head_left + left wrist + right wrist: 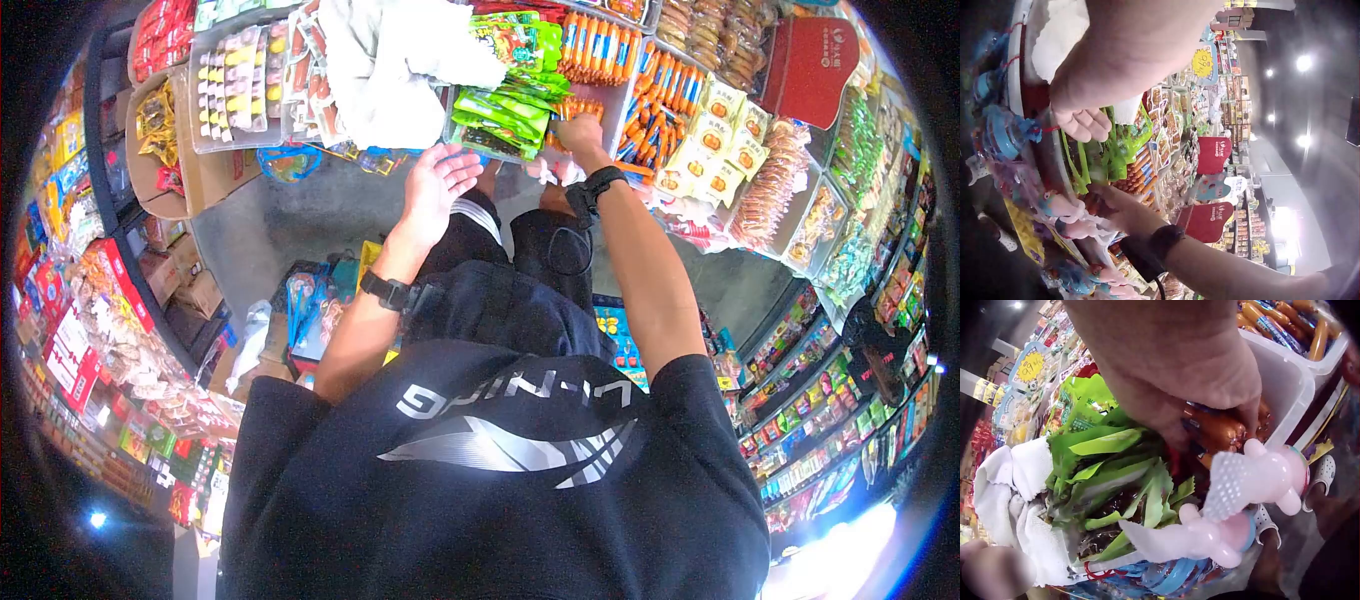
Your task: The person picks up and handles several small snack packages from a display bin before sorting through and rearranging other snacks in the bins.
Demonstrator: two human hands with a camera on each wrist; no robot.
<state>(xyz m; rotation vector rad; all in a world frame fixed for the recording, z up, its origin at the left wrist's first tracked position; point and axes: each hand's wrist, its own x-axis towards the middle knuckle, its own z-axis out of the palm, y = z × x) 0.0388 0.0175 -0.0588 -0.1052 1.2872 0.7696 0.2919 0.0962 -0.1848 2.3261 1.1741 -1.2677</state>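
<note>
My right hand (582, 137) reaches down into a clear plastic bin (1285, 381) at the front of the display. Its fingers and thumb curl round several orange-wrapped sausages (1216, 428), partly hidden under the palm in the right wrist view. Green snack packets (505, 122) fill the section just left of it. My left hand (440, 188) is held near the front edge of the display, palm turned up and fingers loosely bent, with nothing in it. Beyond that hand a white cloth (385, 75) lies over the goods.
Pink figure-shaped toys (1260, 478) hang along the display's front edge below the right hand. More orange sausages (665, 95) and pale yellow packets (712, 140) lie to the right. A cardboard box (170, 195) stands at the left. Red sign boards (1207, 222) rise behind the bins.
</note>
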